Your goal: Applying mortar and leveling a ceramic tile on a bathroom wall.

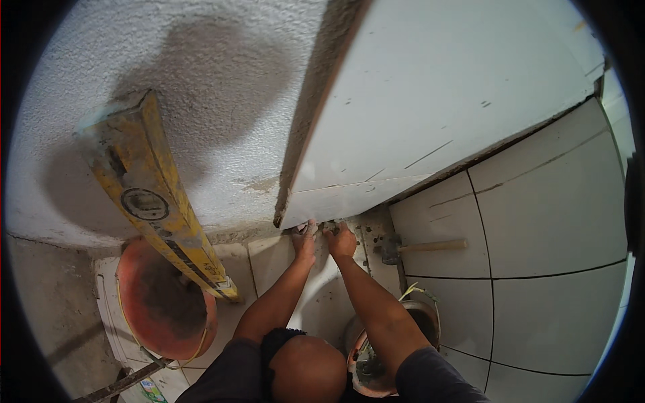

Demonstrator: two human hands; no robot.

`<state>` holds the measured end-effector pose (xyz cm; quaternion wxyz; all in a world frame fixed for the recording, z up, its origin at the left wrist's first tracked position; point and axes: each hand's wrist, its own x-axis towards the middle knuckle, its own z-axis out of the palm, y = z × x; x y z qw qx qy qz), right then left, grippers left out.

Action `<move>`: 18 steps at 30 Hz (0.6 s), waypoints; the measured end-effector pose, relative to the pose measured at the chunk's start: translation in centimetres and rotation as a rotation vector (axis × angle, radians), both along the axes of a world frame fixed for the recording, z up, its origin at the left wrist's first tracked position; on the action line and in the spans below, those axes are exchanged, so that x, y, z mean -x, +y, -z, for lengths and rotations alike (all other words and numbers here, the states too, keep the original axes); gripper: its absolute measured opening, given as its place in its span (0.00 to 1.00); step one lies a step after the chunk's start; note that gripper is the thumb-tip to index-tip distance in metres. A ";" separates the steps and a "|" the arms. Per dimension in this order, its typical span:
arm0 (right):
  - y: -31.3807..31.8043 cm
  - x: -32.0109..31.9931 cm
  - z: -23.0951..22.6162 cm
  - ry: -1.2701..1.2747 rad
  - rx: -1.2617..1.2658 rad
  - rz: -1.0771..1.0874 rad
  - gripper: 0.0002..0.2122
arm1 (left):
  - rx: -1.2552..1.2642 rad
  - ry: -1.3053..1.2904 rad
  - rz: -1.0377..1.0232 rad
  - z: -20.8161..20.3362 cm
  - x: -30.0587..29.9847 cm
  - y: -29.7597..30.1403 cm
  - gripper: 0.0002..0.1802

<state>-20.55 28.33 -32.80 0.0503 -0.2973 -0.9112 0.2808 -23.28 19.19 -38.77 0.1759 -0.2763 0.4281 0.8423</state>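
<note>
1. we saw the lower white tile (pixel 346 201) upright beside the rough wall (pixel 222 60), its bottom edge near the floor (pixel 322 309).
2. our left hand (pixel 306 243) and right hand (pixel 342 242) were at that edge, fingers partly curled; we could not tell what they gripped.
3. we judged the tile stiff, heavyish, slick-faced and brittle-cornered, best held two-handed along its lower edge.

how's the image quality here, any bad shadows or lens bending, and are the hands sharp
Head view: large soft shadows darken the textured white wall around the yellow level; same head view: fisheye bends the large tiles' seams and blackens the corners; also head view: left hand and right hand look small, fine finger detail unclear.
</note>
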 end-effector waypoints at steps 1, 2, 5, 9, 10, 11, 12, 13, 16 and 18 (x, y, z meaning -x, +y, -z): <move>0.1 0.2 -0.1 -0.030 0.012 -0.015 0.19 | -0.042 -0.008 -0.046 -0.2 0.0 0.2 0.31; 0.4 0.3 -0.3 -0.059 0.024 -0.030 0.20 | -0.047 0.000 -0.042 -0.3 0.0 0.3 0.31; 0.7 0.5 -1.3 -0.104 0.087 -0.073 0.21 | 0.016 0.030 0.004 -0.2 -0.2 0.1 0.33; 0.2 0.3 -1.2 -0.128 0.051 -0.096 0.19 | 0.025 -0.001 -0.032 -0.1 -0.2 0.0 0.32; 0.1 -0.2 -1.0 -0.094 0.050 -0.074 0.18 | 0.016 -0.029 -0.046 -0.4 -0.4 0.0 0.30; 0.1 -0.5 -0.7 -0.062 0.051 -0.052 0.17 | 0.016 -0.032 -0.044 -0.7 -0.5 0.1 0.30; 0.2 -0.6 -0.4 -0.066 0.051 -0.049 0.17 | 0.020 -0.021 -0.018 -0.9 -0.4 0.1 0.30; 0.1 -0.6 -0.3 -0.048 0.024 -0.062 0.18 | 0.026 -0.010 0.002 -1.0 -0.4 0.0 0.30; 0.0 -0.6 0.0 -0.041 0.006 -0.076 0.17 | 0.018 -0.005 0.016 -0.8 -0.3 -0.2 0.32; -0.2 -0.8 0.0 -0.053 0.016 -0.073 0.16 | 0.034 -0.022 0.015 -0.7 -0.5 -0.1 0.31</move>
